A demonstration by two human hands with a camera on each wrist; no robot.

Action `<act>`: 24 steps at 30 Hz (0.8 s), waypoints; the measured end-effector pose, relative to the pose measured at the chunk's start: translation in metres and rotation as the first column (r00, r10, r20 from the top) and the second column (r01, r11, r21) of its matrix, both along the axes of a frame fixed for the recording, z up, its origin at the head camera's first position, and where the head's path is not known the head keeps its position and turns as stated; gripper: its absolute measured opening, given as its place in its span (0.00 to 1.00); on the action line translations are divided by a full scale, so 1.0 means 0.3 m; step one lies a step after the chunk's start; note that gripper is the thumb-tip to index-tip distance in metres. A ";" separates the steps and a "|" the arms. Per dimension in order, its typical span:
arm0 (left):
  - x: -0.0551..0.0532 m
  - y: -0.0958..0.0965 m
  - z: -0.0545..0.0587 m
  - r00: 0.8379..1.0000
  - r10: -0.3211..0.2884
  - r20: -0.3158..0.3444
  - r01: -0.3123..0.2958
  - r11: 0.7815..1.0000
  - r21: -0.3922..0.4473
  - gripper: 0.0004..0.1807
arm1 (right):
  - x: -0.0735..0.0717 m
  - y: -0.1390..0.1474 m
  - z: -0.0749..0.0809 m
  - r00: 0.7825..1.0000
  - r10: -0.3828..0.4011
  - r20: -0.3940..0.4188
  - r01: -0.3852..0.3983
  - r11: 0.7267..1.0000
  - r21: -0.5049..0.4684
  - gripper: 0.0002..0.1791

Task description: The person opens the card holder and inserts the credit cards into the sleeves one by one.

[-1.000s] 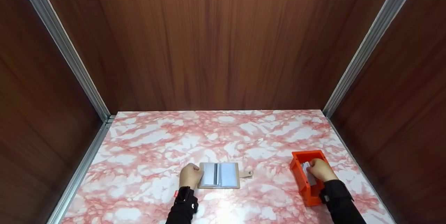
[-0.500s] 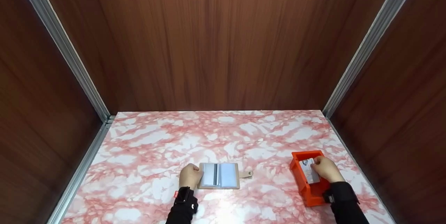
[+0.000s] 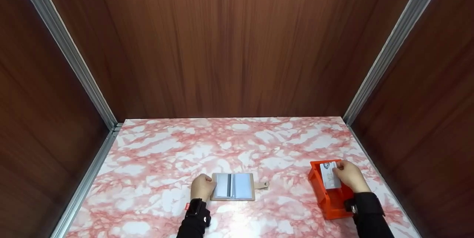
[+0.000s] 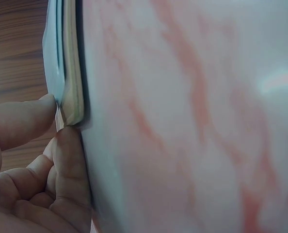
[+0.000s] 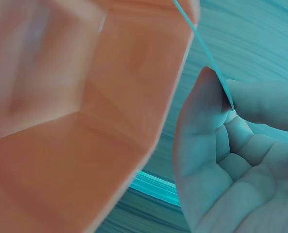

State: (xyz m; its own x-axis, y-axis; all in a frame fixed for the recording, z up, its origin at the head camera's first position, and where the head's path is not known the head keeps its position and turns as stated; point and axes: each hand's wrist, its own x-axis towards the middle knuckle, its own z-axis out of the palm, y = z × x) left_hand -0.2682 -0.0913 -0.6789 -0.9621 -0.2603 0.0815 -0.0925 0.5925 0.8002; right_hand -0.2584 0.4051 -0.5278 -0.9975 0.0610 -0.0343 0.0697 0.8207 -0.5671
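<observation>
A small card holder (image 3: 242, 187) lies spread on the table, showing clear sleeves and a tan cover. My left hand (image 3: 202, 187) pinches its left edge; in the left wrist view, thumb and forefinger meet at a corner of the card holder (image 4: 73, 73). Over on the right, my right hand (image 3: 352, 177) holds a white card (image 3: 329, 179) printed "VIP", tilted above the orange bin (image 3: 328, 208). Seen edge-on in the right wrist view, the card (image 5: 207, 48) is gripped between thumb and forefinger, beside the bin wall (image 5: 129, 73).
A tan strap with a snap button (image 3: 263, 185) sticks out from the card holder's right side. Brown wood-look panels (image 3: 229, 45) with grey metal corner rails (image 3: 70, 49) enclose the pink-and-white marbled table (image 3: 207, 138) at the back and sides.
My right hand has lifted the card up out of the bin and slightly away, turning its printed face into view. The left hand and the card holder have stayed in place.
</observation>
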 end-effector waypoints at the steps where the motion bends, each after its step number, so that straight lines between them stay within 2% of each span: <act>1: -0.008 -0.005 -0.015 1.000 -0.007 -0.002 0.007 1.000 -0.003 0.08 | 0.002 -0.004 0.006 1.000 0.000 -0.009 0.000 1.000 0.001 0.11; 3: -0.007 -0.003 -0.012 1.000 -0.007 0.003 0.007 1.000 -0.003 0.08 | 0.004 -0.011 0.018 1.000 -0.001 -0.019 0.001 1.000 0.007 0.13; 9: 0.033 0.015 0.066 1.000 0.016 -0.021 -0.016 1.000 0.014 0.07 | 0.011 -0.034 0.056 0.999 -0.003 -0.054 0.004 1.000 0.012 0.16; 15: 0.047 0.021 0.088 0.999 0.016 -0.033 -0.015 1.000 0.017 0.08 | 0.010 -0.064 0.080 0.997 -0.002 -0.082 0.002 1.000 -0.008 0.17; 22: 0.044 0.023 0.093 0.999 0.035 0.029 -0.036 0.999 0.028 0.06 | 0.012 -0.116 0.109 0.993 0.000 -0.114 -0.004 0.999 -0.034 0.15; 24: 0.045 0.023 0.097 0.999 0.026 0.023 -0.027 0.999 0.024 0.07 | 0.014 -0.135 0.117 0.993 -0.001 -0.119 -0.006 0.998 -0.057 0.15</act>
